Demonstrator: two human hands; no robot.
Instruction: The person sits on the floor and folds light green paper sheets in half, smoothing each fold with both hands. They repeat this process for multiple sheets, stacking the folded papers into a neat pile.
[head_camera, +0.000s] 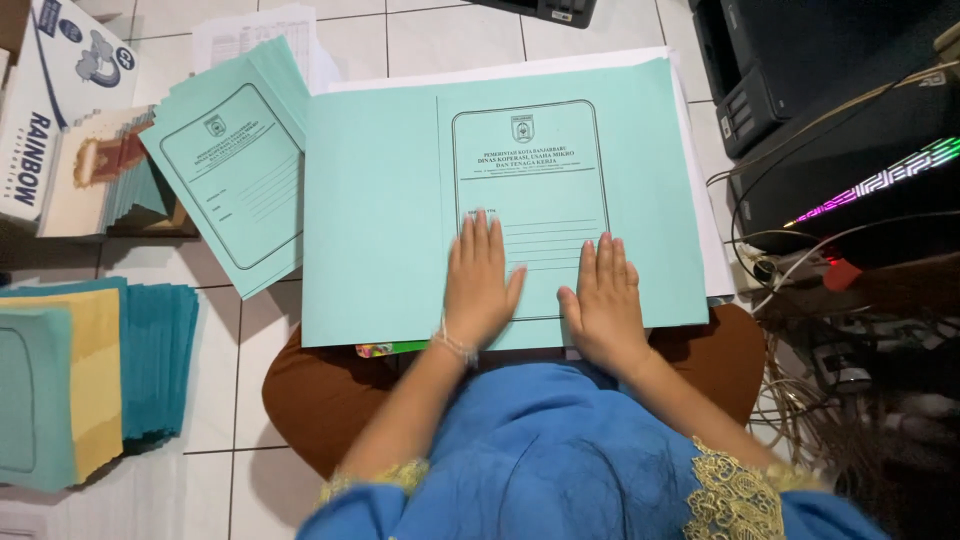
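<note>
White floor tiles lay under a seated person whose lap carried an open turquoise folder (400, 200); left hand (478, 285) and right hand (603, 300) pressed flat, fingers spread, holding nothing, steadying it.

Both hands lie flat, fingers spread, on an open light-green paper folder (400, 210) resting across the person's lap: left hand (480, 285) and right hand (603, 300) side by side at its near edge. More green folders (235, 170) lie fanned beside its left edge.
</note>
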